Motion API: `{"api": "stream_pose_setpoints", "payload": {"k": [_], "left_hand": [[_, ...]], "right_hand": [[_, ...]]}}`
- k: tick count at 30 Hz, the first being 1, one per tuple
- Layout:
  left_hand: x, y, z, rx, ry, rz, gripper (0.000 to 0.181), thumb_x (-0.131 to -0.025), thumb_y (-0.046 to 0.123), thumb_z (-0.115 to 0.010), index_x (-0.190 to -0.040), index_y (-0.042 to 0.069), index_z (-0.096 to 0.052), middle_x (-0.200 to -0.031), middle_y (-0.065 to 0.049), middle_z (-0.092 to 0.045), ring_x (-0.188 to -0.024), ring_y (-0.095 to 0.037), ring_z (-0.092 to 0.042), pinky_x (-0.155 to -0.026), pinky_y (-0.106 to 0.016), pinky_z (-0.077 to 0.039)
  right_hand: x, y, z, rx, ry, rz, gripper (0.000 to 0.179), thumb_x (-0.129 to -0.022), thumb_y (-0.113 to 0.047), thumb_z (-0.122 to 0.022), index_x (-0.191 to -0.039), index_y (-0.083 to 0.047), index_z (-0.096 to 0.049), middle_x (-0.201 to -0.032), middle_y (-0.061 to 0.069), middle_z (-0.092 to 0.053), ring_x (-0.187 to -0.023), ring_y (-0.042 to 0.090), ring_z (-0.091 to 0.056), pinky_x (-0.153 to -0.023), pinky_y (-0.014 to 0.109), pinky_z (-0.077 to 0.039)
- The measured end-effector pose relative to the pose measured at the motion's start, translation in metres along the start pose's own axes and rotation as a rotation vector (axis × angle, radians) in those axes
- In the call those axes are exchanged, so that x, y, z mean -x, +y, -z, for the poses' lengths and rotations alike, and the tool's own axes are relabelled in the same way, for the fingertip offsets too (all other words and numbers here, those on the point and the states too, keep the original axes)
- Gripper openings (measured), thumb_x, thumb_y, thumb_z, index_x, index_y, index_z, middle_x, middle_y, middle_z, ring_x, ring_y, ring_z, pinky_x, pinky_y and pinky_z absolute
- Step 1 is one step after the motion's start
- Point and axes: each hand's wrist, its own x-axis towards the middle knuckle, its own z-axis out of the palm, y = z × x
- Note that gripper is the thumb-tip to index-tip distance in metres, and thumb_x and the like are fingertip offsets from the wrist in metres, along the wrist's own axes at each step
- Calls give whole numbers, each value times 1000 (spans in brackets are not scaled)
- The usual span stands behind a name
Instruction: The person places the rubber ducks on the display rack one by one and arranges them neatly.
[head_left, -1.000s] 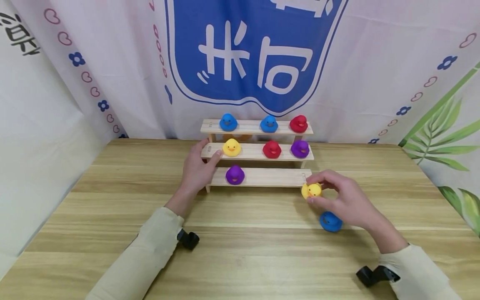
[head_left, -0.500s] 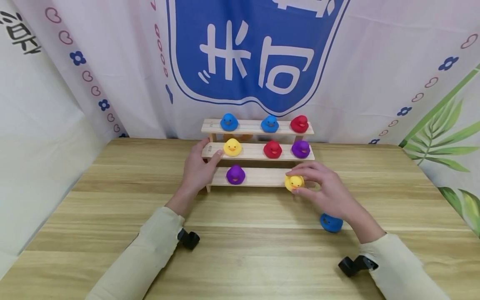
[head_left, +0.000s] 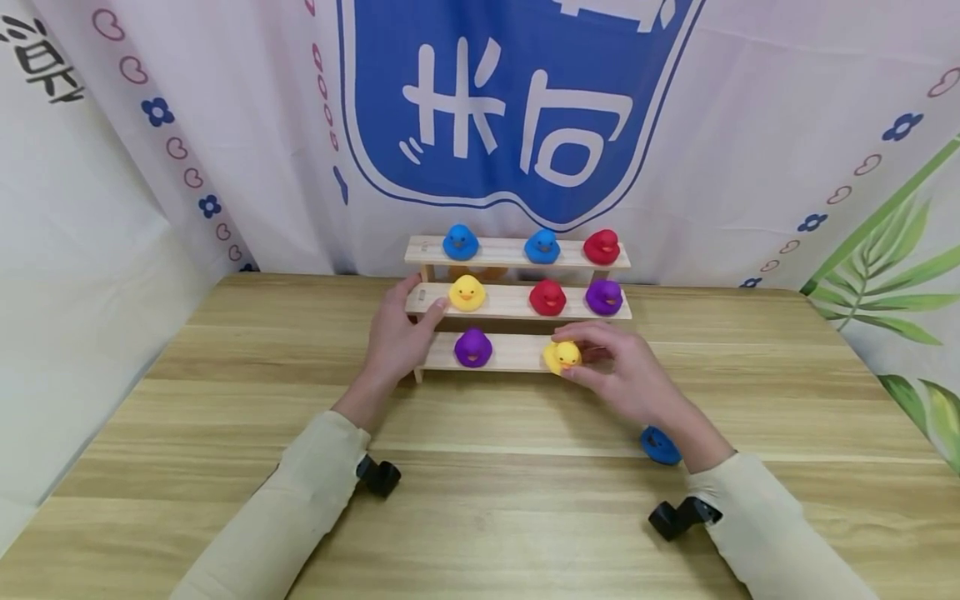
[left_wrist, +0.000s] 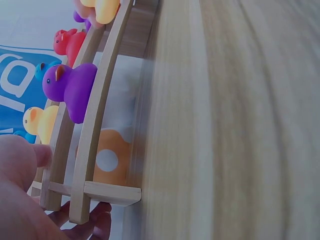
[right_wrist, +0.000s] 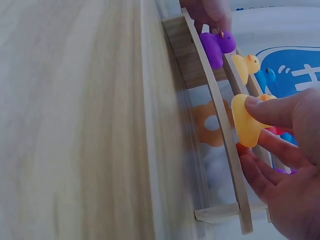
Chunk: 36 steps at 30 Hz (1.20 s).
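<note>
A three-tier wooden display rack point(head_left: 516, 353) stands at the back of the table, bearing rubber ducks. My left hand point(head_left: 397, 335) holds its left end, thumb on the middle shelf and fingers round the outer side. Between thumb and fingers of my right hand point(head_left: 628, 373) is a yellow rubber duck point(head_left: 561, 357), at the bottom shelf's right part. A purple duck point(head_left: 473, 347) sits left on that shelf. The middle shelf bears a yellow duck point(head_left: 467, 293), a red duck point(head_left: 547, 297) and a purple duck point(head_left: 603, 297). In the right wrist view the pinched duck point(right_wrist: 244, 122) overlaps the shelf edge.
Two blue ducks, one on the left point(head_left: 461, 242), and a red duck point(head_left: 602, 247) stand on the top shelf. A blue duck point(head_left: 660, 446) lies on the wooden table point(head_left: 480, 517) below my right wrist. A printed curtain point(head_left: 262, 150) hangs behind the rack.
My right hand has carried the yellow duck leftward from beyond the rack's right end to over the bottom shelf. My left hand has stayed on the rack.
</note>
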Motion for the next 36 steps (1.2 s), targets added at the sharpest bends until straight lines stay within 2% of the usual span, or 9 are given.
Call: {"api": "stream_pose_setpoints", "payload": {"k": [8,14,19,25,33,36], "left_hand": [[0,0,-1,9,0,7,74,-107,44,-58,-169,16,-29,-174,-13,-31,-162,-37,-29,-132,-58,-27],[0,0,0,8,1,4,73,-107,44,-58,-168,15,-29,-174,-13,-31,-162,-37,-29,-132,-58,-27],[0,0,0,8,6,1,73,-107,44,-58,-168,15,-30,-174,-13,-31,-162,-37,-29,-132,-57,-28],[-1,0,-2,15,5,2,72,-107,43,-59,-168,16,-31,-173,-13,-32,-161,-37,-29,-132,-57,-28],[0,1,-1,22,5,8,73,-107,43,-59,-168,16,-30,-174,-13,-31,-161,-37,-30,-132,-57,-28],[0,0,-1,19,5,9,73,-107,43,-59,-168,16,-30,-174,-13,-31,-162,-37,-29,-132,-57,-28]], "right_hand": [[-7,-3,-6,-15,13,-64,39,-95,-9,-79,-133,-12,-72,-139,9,-70,-108,27,-66,-97,46,-61],[-12,-6,-10,37,24,-90,40,-95,-10,-80,-134,-13,-72,-137,8,-72,-102,26,-64,-91,38,-57],[-11,-5,-8,61,11,-118,44,-95,-15,-81,-138,-15,-70,-134,8,-72,-105,27,-65,-90,39,-58],[-4,-3,1,59,2,-148,48,-95,-22,-81,-140,-15,-67,-135,10,-72,-118,30,-68,-96,47,-62],[13,2,20,96,-17,-98,49,-95,-24,-82,-141,-14,-66,-134,10,-72,-119,29,-68,-94,48,-62],[22,6,27,98,-26,-103,51,-95,-24,-82,-142,-13,-64,-135,9,-72,-118,28,-69,-95,48,-62]]}}
